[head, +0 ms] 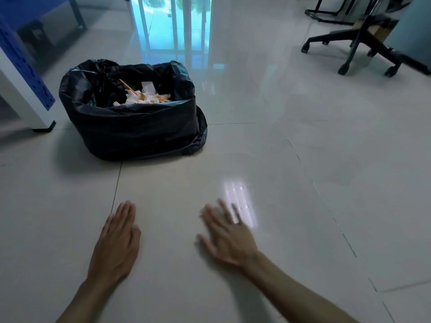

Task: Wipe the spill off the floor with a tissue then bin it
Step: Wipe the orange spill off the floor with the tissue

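Black-lined bin [130, 127] sits beyond both empty hands, left [116, 243] and right [227, 238], fingers spread.

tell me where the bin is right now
In the head view the bin, lined with a black bag, stands on the floor to the upper left, ahead of the left hand and beside the white and blue table leg.

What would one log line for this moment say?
left hand: open, empty | right hand: open, empty, blurred | bin: holds tissues | floor: no spill seen
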The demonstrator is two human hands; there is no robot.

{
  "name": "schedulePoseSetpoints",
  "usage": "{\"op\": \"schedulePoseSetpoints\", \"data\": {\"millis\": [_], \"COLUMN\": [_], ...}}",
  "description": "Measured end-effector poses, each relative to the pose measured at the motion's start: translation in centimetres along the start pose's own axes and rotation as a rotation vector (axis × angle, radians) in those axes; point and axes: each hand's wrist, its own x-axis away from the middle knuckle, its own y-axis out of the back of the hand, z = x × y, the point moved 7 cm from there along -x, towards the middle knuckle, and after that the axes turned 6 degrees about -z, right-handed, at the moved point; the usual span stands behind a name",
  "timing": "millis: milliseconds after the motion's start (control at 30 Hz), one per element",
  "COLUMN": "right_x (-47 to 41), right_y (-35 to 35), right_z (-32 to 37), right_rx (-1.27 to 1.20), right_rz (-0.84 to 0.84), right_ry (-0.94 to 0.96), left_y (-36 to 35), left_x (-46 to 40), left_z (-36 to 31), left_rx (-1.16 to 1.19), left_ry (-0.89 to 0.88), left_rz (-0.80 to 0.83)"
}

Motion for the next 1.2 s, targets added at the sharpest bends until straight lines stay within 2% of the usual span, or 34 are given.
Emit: {"op": "schedulePoseSetpoints", "data": {"millis": [67, 133, 200, 300, 400, 500, 600, 733, 800, 867, 967, 1133, 1200], "right_x": [1.8, 4.6, 7.0, 7.8, 9.1, 10.8, 10.7, 13.0, 13.6, 13.0, 10.2, 4.1, 1.7], "right_y": [1.1, 2.2, 2.8, 2.7, 1.3, 0.7, 1.5, 2.2, 2.6, 2.9, 2.6, 0.1, -0.2], "right_z": [-7.4, -13.9, -16.3, -11.4, -1.1, 6.0, 4.1, -5.9, -8.1, -7.7, -4.0, 3.3, 4.1], "right_rx": [0.113, 0.175, 0.161, 0.091, -0.014, -0.125, -0.034, 0.093, 0.132, 0.092, -0.002, -0.066, -0.055], "right_rz": [0.048, 0.166, 0.234, 0.176, 0.086, 0.126, 0.034, 0.103, 0.15, 0.122, 0.085, 0.096, 0.062], "right_ry": [-0.238, -0.47, -0.58, -0.498, -0.241, -0.062, -0.03, -0.402, -0.525, -0.58, -0.5, -0.16, -0.118], "left_y": [0.0, 0.0, -0.1, -0.1, 0.0, -0.3, 0.0, -0.3, 0.1, 0.1, 0.4, 0.5, 0.5], "left_x": [1.0, 1.8, 2.6, 3.6, 4.3, 5.1, 5.7, 6.6, 6.4, 6.2, 6.4, 6.4, 6.3], "left_z": [-0.1, -0.2, -0.4, -0.5, -0.7, -0.7, -0.7, -1.4, -1.4, -1.3, -1.6, -1.8, -1.8], "left_rx": [-0.017, -0.021, -0.026, -0.029, -0.031, -0.047, -0.039, -0.054, -0.051, -0.057, -0.067, -0.065, -0.045], "left_ry": [0.004, 0.024, 0.034, 0.051, 0.045, 0.044, 0.009, 0.021, 0.03, 0.035, 0.033, 0.041, 0.052], "left_rz": [-0.006, -0.01, -0.013, -0.014, -0.008, -0.01, 0.009, 0.005, -0.002, -0.014, -0.018, -0.026, -0.019]}}
